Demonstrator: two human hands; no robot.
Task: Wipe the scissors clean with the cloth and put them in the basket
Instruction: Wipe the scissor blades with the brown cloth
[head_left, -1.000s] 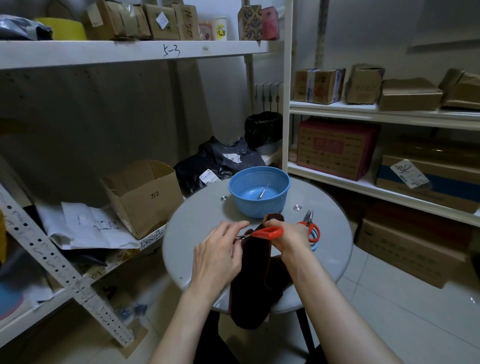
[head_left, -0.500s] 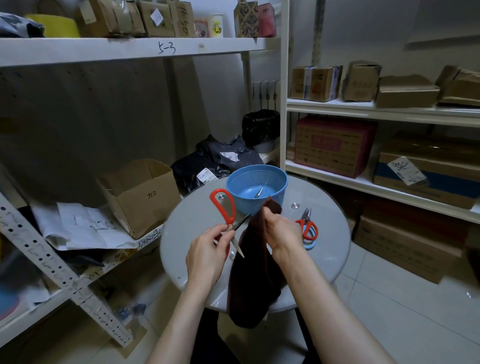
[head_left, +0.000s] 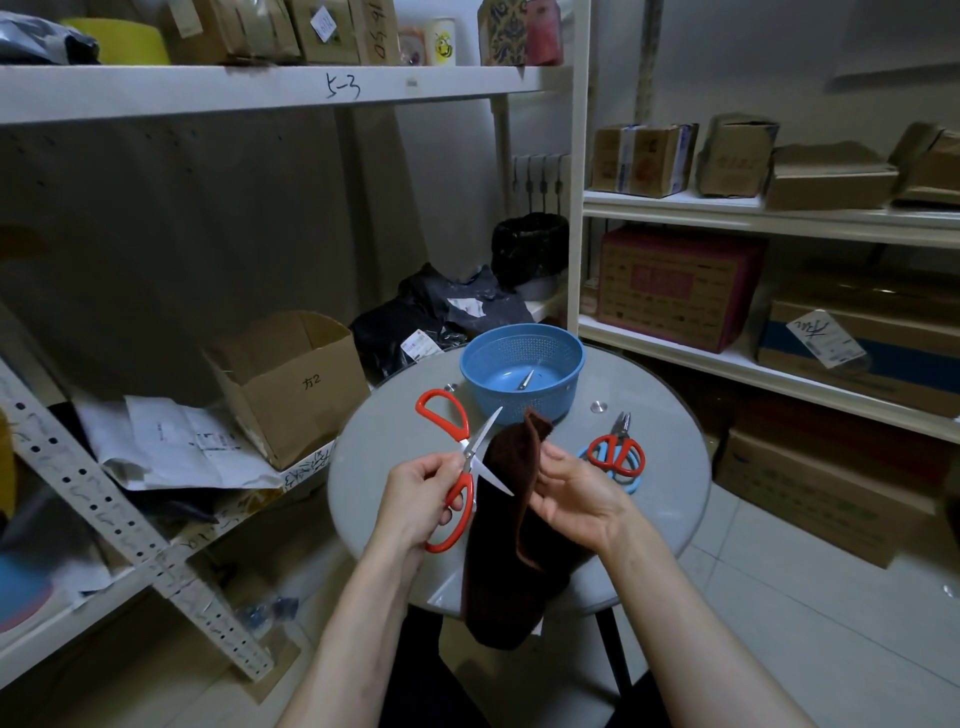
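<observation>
Round table (head_left: 675, 467) — left hand (head_left: 415, 499) grips scissors (head_left: 469, 454), right hand (head_left: 576, 493) holds cloth (head_left: 506, 551).

1. Left forearm (head_left: 363, 623), bare from wrist to the lower edge of view.
2. Right forearm (head_left: 685, 623), bare along the same length.
3. Dark clothing (head_left: 426, 691) over the lap, seen between the two forearms.

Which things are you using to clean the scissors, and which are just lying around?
For the job: scissors, held by the left hand; cloth, held by the right hand; basket; spare scissors, likely next.
Just lying about: open box; papers; black bags.
</observation>
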